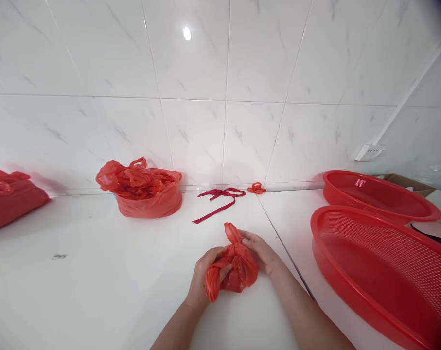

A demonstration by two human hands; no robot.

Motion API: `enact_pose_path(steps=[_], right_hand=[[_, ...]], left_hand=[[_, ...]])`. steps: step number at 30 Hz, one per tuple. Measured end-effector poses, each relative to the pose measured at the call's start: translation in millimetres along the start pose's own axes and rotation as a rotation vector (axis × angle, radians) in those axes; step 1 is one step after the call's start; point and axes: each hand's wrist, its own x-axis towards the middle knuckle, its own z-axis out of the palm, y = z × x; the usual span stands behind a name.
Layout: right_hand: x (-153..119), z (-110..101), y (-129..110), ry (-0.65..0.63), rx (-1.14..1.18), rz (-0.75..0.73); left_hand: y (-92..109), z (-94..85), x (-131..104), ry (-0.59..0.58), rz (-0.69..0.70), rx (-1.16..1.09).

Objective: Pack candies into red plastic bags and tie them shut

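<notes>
A small red plastic bag (242, 272), gathered and knotted near its top, is between my two hands over the white table. My left hand (202, 274) is closed on its left side, with a loop of the bag hanging over the fingers. On the upper right, my right hand (258, 250) grips the bag near the knot, its fingertips partly behind the plastic. One handle end stands up above the knot. What the bag contains cannot be made out.
Against the tiled wall sit a full red plastic bag (149, 201), a dark red ribbon (220, 210) and a small crumpled red piece (256, 188). Another red bag (16, 199) lies far left. Two red baskets, one nearer (351, 277) and one behind (380, 197), occupy the right.
</notes>
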Motion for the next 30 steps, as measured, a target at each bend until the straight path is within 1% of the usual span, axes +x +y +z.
enact_pose_path(steps=[2, 5, 7, 11, 13, 15, 18, 22, 24, 26, 28, 30], right_hand=[[2, 2, 3, -0.014, 0.001, 0.038], [6, -1, 7, 0.079, 0.055, 0.008], [7, -4, 8, 0.139, 0.105, -0.030], [7, -2, 6, 0.158, 0.129, -0.027], [8, -2, 6, 0.148, 0.149, -0.012], [10, -2, 7, 0.138, 0.179, 0.000], [12, -4, 7, 0.150, 0.190, -0.020], [10, -3, 4, 0.187, 0.115, -0.042], [8, -1, 1, 0.149, 0.074, -0.032], [5, 1, -1, 0.060, 0.054, -0.027], [4, 2, -2, -0.024, 0.038, -0.014], [4, 1, -1, -0.048, 0.014, 0.009]], left_hand=[[-1, -0.7, 1, 0.047, -0.036, -0.069], [-4, -2.5, 3, 0.085, -0.072, -0.169], [-8, -4.2, 4, 0.083, -0.050, -0.195], [-15, -4.8, 3, 0.085, 0.045, -0.093], [-17, -2.1, 2, 0.078, 0.090, -0.043], [-16, 2.0, 1, 0.079, 0.109, -0.037], [-15, 6.2, 2, 0.091, 0.047, -0.101], [-12, 3.2, 4, 0.155, -0.090, -0.168], [-10, -0.2, 5, 0.205, -0.145, -0.142], [-8, -3.0, 5, 0.244, -0.177, -0.100], [-6, -4.7, 4, 0.254, -0.191, -0.056], [-4, -5.6, 3, 0.228, -0.191, -0.042]])
